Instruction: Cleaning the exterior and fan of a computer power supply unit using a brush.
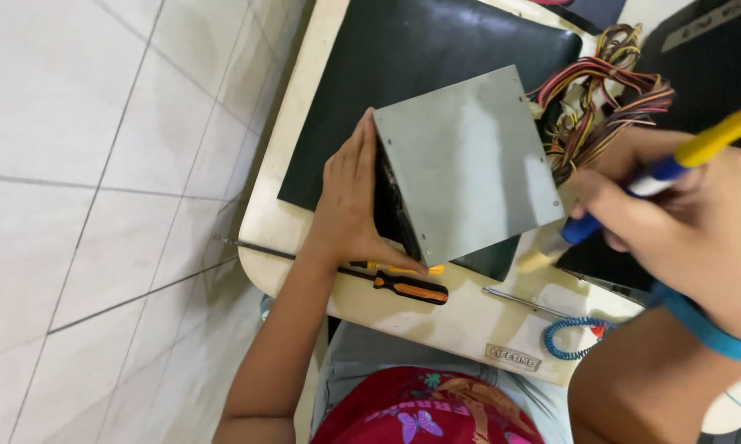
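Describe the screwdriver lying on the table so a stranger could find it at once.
Start at the grey metal box on the black mat, steadied by the left hand. Just below that hand, on the cream table edge, lies the screwdriver. Its black-and-orange handle sets it apart from the blue-and-yellow tool in the right hand.

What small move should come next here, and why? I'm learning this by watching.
Probably bring the brush in the right hand onto the grey metal box near its right edge. The left hand already braces the box's left side on the black mat, and the bristles sit just past the box's lower right corner, beside the bundle of coloured wires.
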